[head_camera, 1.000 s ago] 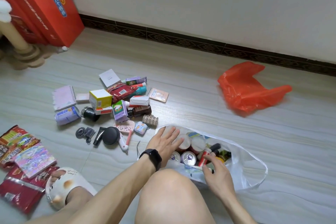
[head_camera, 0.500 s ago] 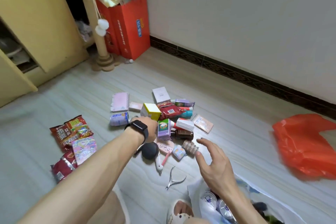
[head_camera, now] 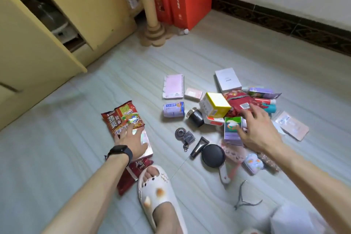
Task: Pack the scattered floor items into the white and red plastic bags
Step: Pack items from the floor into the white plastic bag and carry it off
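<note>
Two targets are split between the two hands.

- Left hand [head_camera: 131, 138]: laid flat, fingers straight and spread, on the snack stack at the left. The fingertips are on the noodle packet [head_camera: 123, 118] and the palm is on the shiny packet [head_camera: 147, 138]. Nothing is gripped yet.
- Right hand [head_camera: 254, 129]: fingers spread and only slightly bent, over the mixed pile at the right. The thumb is just beside the green-and-purple box [head_camera: 232, 129] and the fingertips reach the red pouch [head_camera: 238, 102]. Nothing is seen to be held. Whether the pouch is touched or only hovered over cannot be told.

Key relation: the snack stack's long axis runs away from the body, roughly in line with the left forearm, from beside the slipper [head_camera: 157, 192] outward. It is under the left hand and well apart from the right, so it is judged to be left-hand work. A pull back along that axis looks the likeliest move.

The box lies lengthwise towards the body, directly under the right thumb, so the right hand is the nearer one there.

Bags: a pale blurred shape at the bottom right corner [head_camera: 290, 218] is probably the white bag, on the right arm's side. The red bag is not in view. Anything taken by the left hand would have to be carried across the body.

Most items are still on the floor [head_camera: 190, 53], so packing is judged far from done.
</note>
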A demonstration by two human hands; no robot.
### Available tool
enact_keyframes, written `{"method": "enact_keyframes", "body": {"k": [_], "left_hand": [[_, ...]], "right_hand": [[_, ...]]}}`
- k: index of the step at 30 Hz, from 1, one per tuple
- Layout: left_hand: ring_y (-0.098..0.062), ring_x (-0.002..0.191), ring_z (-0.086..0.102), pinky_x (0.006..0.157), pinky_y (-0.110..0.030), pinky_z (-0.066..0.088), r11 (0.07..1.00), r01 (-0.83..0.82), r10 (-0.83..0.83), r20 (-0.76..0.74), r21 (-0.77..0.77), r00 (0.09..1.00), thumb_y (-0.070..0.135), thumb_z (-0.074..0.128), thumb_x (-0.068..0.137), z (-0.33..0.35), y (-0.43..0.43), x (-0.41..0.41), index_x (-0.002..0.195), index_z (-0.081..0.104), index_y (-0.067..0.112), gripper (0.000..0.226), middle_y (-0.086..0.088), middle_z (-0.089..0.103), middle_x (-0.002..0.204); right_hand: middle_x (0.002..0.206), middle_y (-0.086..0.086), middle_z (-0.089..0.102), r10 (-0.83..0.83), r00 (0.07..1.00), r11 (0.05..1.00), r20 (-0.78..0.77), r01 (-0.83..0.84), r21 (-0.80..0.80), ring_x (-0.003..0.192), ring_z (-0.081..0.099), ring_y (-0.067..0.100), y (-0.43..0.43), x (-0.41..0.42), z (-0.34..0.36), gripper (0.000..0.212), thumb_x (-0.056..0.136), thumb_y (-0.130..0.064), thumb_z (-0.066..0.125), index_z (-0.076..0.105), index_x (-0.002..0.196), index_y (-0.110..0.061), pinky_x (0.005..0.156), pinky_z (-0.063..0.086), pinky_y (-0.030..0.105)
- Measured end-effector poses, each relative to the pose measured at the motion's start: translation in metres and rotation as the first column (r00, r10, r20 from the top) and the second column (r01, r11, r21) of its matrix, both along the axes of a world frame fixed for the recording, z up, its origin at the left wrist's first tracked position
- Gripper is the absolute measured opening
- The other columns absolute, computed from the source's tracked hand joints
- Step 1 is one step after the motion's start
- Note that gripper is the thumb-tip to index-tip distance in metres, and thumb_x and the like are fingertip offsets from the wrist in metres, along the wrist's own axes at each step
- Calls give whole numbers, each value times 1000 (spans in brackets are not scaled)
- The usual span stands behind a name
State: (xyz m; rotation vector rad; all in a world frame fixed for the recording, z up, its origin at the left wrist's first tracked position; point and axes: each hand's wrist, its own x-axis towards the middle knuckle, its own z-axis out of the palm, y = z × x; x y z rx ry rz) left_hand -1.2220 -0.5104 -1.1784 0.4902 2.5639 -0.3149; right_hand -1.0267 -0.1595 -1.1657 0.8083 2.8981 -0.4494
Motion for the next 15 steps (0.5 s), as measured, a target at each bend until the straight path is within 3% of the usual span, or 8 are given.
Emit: {"method": "enact_keyframes", "body": {"k": [4, 7, 10, 15], "left_hand": [[-34, 146, 12, 113, -57, 20, 975, -210, 213, -43, 67, 976, 57, 53, 86, -40, -19, -23, 151, 20, 38, 75, -4, 1, 163], [-37, 147, 9, 112, -60, 18, 942, -320, 325, -33, 102, 945, 63, 53, 85, -57, -20, -36, 152, 15, 40, 81, -6, -1, 163], [-41, 147, 3, 113, -62, 17, 875, -452, 450, 56, 170, 891, 70, 51, 84, -69, -20, -55, 150, 9, 50, 80, -6, -9, 163], [-51, 139, 15, 109, -57, 27, 884, -454, 446, 92, 113, 890, 69, 56, 81, -78, -3, -63, 150, 11, 52, 84, -15, -14, 160]], "right_hand": [[163, 17, 10, -94, 980, 995, 177, 97, -11, 150, 8, 35, 27, -55, -25, 83, 87, -45, 59, 19, 154, -16, 122, 14, 50], [161, 15, 20, -142, 960, 988, 241, 154, -28, 146, 17, 37, 24, -65, -49, 86, 86, -56, 54, 18, 154, -17, 116, 24, 55], [131, 22, 51, -111, 988, 982, 103, 93, 165, 117, 47, 44, 6, -59, -58, 70, 88, -60, 54, 42, 136, -10, 91, 45, 50], [96, 19, 57, 64, 998, 947, 7, -63, 316, 82, 54, 39, -10, -41, -64, 22, 89, -22, 60, 56, 108, -11, 61, 48, 45]]}}
